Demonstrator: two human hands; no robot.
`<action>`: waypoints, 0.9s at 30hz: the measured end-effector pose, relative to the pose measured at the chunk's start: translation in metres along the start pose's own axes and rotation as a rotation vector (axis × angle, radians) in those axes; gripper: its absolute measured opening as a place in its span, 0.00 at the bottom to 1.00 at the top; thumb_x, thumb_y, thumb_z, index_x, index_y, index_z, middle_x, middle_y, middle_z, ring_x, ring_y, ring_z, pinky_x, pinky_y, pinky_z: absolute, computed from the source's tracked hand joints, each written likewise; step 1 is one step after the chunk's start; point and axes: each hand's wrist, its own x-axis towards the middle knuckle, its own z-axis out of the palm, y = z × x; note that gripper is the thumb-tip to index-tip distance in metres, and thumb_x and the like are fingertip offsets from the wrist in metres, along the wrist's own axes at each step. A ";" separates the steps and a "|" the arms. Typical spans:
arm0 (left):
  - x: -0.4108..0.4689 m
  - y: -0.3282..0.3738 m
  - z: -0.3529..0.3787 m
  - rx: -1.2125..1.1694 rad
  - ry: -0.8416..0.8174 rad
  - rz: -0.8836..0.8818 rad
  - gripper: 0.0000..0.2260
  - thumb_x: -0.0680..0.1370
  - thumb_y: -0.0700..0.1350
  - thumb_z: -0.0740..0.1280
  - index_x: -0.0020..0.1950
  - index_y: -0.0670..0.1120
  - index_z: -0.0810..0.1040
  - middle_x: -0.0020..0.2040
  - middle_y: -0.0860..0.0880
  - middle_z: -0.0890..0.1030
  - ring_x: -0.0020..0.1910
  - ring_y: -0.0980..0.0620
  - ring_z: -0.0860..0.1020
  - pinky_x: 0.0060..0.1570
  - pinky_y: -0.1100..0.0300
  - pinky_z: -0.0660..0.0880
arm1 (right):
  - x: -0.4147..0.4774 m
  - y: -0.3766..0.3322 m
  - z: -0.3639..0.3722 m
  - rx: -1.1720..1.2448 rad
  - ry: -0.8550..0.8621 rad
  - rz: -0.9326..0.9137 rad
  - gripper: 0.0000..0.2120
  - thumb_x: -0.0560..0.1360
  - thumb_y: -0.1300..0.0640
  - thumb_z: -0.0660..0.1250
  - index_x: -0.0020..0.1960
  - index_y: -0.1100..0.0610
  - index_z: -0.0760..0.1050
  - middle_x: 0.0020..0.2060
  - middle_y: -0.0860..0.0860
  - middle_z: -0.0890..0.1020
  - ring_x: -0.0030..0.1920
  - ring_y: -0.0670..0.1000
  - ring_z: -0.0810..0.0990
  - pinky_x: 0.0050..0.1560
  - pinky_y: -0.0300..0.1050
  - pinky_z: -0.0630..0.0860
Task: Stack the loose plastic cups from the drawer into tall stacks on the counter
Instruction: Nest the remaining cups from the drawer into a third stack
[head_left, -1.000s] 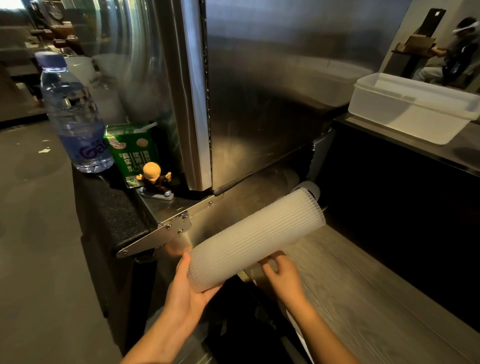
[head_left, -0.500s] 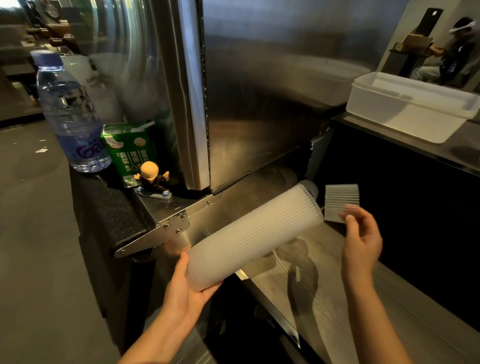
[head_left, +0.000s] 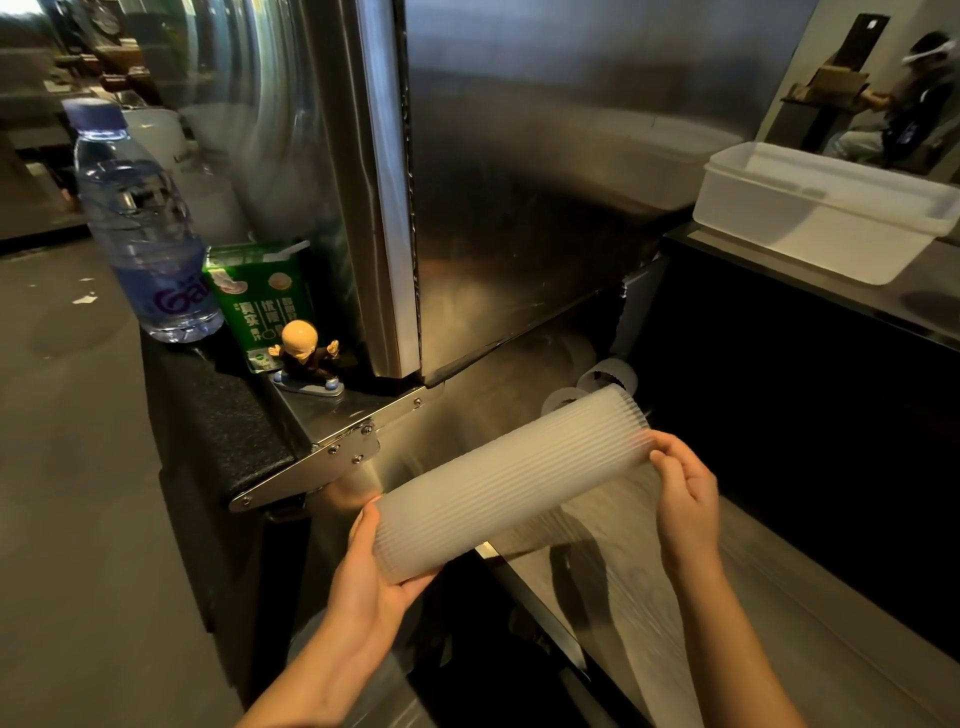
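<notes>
1. The drawer (head_left: 753, 639) is being left open, apparently for access.
2. The cup stack (head_left: 511, 486) is being held nearly level above it, not yet on the tabletop (head_left: 223, 431).
3. The left hand (head_left: 376, 577) is being curled under the near end and the right hand (head_left: 685, 493) round the far end, apparently pressing the cups together.
4. Loose cups (head_left: 608, 376) are being left behind the stack.

The left hand (head_left: 371, 577) and right hand (head_left: 685, 499) are bare; behind the fingers, slim bare forearms (head_left: 727, 639) reach the frame edge.
</notes>
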 end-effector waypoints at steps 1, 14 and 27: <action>0.000 0.000 -0.001 0.000 0.003 0.000 0.12 0.79 0.52 0.58 0.62 0.53 0.71 0.58 0.43 0.73 0.55 0.41 0.75 0.44 0.46 0.76 | -0.001 0.002 0.001 0.012 -0.003 0.010 0.18 0.78 0.68 0.51 0.45 0.48 0.73 0.44 0.42 0.76 0.43 0.27 0.73 0.43 0.19 0.66; -0.003 0.002 -0.001 -0.027 -0.002 -0.011 0.11 0.80 0.53 0.57 0.59 0.53 0.73 0.58 0.42 0.74 0.55 0.41 0.75 0.43 0.47 0.76 | -0.010 0.060 0.046 -0.849 -0.594 0.139 0.14 0.75 0.58 0.63 0.60 0.55 0.70 0.56 0.50 0.72 0.54 0.48 0.74 0.55 0.41 0.72; -0.005 0.003 -0.004 -0.042 0.004 -0.012 0.15 0.80 0.53 0.58 0.65 0.53 0.71 0.60 0.42 0.73 0.56 0.41 0.75 0.43 0.47 0.76 | -0.010 0.081 0.061 -0.725 -0.432 0.130 0.07 0.76 0.54 0.61 0.48 0.46 0.77 0.52 0.44 0.77 0.58 0.49 0.72 0.59 0.42 0.67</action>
